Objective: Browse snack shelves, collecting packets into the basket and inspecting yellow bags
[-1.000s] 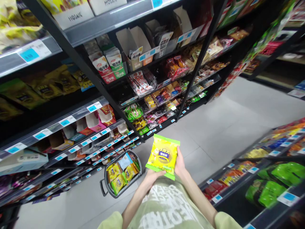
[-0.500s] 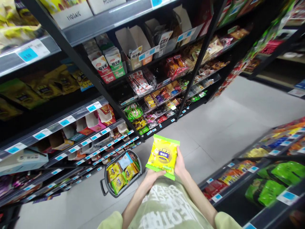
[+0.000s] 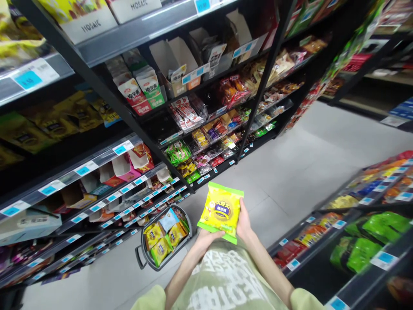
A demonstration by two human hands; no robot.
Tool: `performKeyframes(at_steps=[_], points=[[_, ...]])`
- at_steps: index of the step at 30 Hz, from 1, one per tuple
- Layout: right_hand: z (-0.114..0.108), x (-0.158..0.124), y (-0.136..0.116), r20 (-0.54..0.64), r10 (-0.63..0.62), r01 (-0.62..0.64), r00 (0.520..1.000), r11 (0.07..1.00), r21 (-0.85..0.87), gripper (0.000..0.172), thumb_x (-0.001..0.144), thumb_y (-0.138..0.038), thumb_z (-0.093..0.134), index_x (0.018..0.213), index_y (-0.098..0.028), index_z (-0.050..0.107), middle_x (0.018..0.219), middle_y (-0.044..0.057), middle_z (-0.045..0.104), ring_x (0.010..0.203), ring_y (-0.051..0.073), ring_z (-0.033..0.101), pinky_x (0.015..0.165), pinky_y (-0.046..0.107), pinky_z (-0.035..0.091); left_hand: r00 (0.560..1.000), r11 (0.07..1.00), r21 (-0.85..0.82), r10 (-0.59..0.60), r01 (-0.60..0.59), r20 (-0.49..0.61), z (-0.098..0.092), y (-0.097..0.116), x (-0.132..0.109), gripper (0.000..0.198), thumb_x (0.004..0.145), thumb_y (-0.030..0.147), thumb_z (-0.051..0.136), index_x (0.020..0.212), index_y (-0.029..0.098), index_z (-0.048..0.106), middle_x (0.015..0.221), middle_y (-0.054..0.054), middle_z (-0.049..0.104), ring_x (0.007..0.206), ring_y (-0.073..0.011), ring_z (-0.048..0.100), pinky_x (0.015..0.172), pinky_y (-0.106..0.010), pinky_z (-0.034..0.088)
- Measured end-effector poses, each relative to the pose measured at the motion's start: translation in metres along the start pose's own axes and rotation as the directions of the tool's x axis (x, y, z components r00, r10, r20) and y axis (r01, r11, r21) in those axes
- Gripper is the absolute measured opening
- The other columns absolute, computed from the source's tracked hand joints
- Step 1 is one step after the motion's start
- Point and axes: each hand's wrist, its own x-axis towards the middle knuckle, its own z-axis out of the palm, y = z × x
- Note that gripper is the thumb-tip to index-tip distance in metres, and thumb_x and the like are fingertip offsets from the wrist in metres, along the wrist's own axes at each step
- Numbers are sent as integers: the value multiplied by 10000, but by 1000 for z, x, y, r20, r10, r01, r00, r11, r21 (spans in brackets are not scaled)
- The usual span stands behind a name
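Note:
Both my hands hold one yellow snack bag point(image 3: 221, 210) with green edges, flat in front of my chest. My left hand point(image 3: 206, 238) grips its lower left corner with the thumb on top. Along the bag's right edge, my right hand point(image 3: 244, 224) is closed on it. Below and left of the bag a dark shopping basket point(image 3: 140, 258) stands on the grey floor, holding several yellow packets and a pale blue one.
Black shelves point(image 3: 106, 90) full of snack packets and blue price tags point(image 3: 121, 149) rise on my left. A lower shelf point(image 3: 355, 241) with green and red bags runs on my right. The grey tiled aisle floor point(image 3: 306, 163) stretches ahead between them.
The view has shifted slightly, so the shelves sit a little further left. My hands and the yellow bag stay where they were.

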Motion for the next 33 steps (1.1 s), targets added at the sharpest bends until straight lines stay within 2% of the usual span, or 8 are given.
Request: performKeyframes(at_steps=[9,16,23,30,33], points=[[4,6,0,2,-23,23,1000,1000,2,524,869,-640,625,1150,-207,717,1139,99,768,1149,347,688,992,558,562,996,998,40,47,-44,-70,-7,-3,11,694,564,467,964,1129,124,750,1323,-198,673,1272,-394,613,1146,-530,442],[17,8,5,20,24,-23,1000,999,-34,522,878,-636,615,1161,-209,716,1185,93,755,1177,347,676,1003,563,553,993,991,-119,40,-53,-108,-17,-8,12,798,673,555,892,1327,168,647,1378,-177,645,1250,-368,633,1112,-513,483],[19,11,11,-11,43,-44,999,998,-55,474,885,-606,622,1146,-220,712,1204,77,751,1146,337,695,976,531,579,992,981,-182,39,-60,-119,-24,-11,13,774,731,560,855,1349,162,617,1381,-185,642,1270,-370,618,1105,-538,485],[15,8,12,-69,-4,-2,998,997,-74,271,867,-395,667,1058,-210,723,1099,42,784,1019,291,742,957,459,606,993,971,-231,32,-58,-118,-25,-14,11,780,729,537,865,1347,133,611,1383,-198,637,1229,-364,647,1122,-551,463],[13,8,11,-74,-25,20,997,997,-72,269,854,-393,669,1043,-211,723,1073,45,789,986,292,748,930,452,617,994,971,-232,34,-58,-104,-23,-13,11,750,733,532,863,1324,132,632,1368,-200,647,1227,-366,648,1125,-549,459]])
